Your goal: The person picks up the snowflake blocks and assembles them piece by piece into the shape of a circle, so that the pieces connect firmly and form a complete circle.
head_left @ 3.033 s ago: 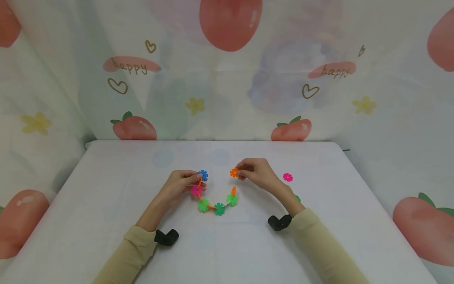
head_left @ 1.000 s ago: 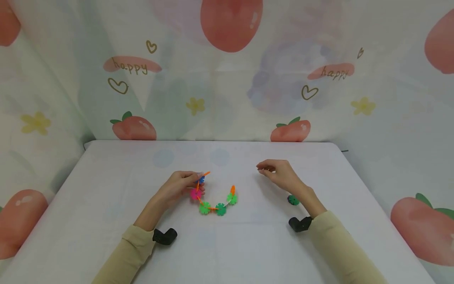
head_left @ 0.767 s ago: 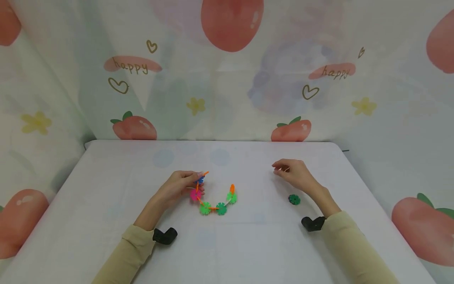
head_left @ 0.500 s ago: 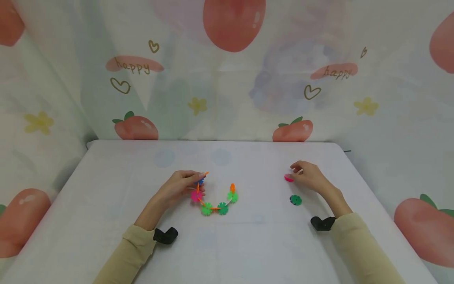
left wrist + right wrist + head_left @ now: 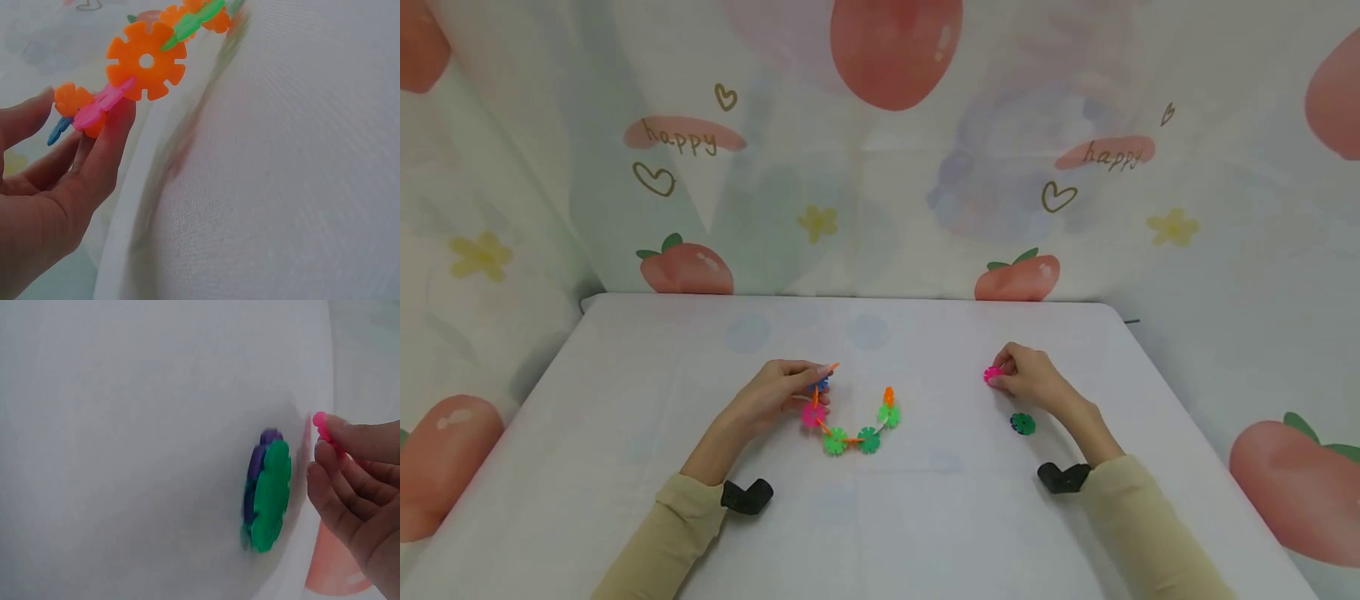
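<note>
My left hand (image 5: 778, 392) pinches one end of a curved chain of slotted plastic discs, by a blue disc (image 5: 821, 384) with an orange one sticking out past the thumb. Along the chain follow a pink disc (image 5: 814, 415), a light green disc (image 5: 835, 442), a darker green disc (image 5: 869, 440) and another light green disc (image 5: 889, 415), linked by orange and pale discs seen edge-on. An upright orange disc (image 5: 889, 396) forms the free end. Further right, my right hand (image 5: 1033, 382) pinches a loose pink disc (image 5: 992, 376) between thumb and fingers, apart from the chain.
A small stack of discs, a green disc (image 5: 272, 497) over a purple one (image 5: 254, 464), lies on the white table (image 5: 910, 533) just below my right hand. Black wrist mounts (image 5: 747, 497) hang from both sleeves. A printed cloth (image 5: 880, 183) stands behind the table.
An orange disc that my right hand held now sits on the blue disc at the left hand. My right hand moved right, picked up the pink disc and has started back left.
</note>
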Motion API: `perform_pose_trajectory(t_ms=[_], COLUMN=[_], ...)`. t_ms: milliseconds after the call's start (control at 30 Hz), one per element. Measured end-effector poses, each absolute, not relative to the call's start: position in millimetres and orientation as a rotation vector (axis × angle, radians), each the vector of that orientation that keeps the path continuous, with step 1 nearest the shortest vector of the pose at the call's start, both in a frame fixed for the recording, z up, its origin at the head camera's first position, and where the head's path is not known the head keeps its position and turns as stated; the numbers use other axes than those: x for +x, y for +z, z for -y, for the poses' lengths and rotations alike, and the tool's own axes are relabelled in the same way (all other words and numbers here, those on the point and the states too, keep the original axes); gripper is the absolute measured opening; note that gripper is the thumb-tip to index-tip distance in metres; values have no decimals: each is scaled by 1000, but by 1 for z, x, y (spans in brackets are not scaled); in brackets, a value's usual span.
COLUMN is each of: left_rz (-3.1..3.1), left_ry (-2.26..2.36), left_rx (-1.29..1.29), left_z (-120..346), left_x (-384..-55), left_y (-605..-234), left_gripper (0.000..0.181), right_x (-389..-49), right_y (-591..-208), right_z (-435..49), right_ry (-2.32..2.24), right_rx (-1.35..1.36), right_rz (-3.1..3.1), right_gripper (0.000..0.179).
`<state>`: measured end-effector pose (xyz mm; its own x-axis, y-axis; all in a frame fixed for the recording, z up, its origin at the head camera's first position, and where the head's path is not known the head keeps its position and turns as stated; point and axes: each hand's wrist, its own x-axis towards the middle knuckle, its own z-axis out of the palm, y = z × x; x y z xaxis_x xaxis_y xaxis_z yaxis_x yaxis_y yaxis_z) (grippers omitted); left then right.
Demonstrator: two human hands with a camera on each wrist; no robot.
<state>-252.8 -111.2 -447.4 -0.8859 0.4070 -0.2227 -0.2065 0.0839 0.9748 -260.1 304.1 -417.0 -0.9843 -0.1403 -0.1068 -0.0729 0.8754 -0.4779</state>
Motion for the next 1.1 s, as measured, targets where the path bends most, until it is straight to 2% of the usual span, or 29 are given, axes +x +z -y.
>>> perform_pose_trajectory(t_ms=[133,533,1100], left_rz=[-1933,-1914,-1911], left_ry=[1848,1849,1833], left_rx=[197,207,215], left_z=[112,114,115], left_x=[-253,-254,-257], left_y=[-447,-443,-444], left_gripper=[49,45,43], right_x=[-260,-259,-268], right_y=[-417,-415,-410], right_z=[-289,-237,-167], right_ry=[-800,-1182,-1364], right_rx=[-231,-372,-533], right_rz=[-2929,-2820,-2668], right_gripper=[20,22,15])
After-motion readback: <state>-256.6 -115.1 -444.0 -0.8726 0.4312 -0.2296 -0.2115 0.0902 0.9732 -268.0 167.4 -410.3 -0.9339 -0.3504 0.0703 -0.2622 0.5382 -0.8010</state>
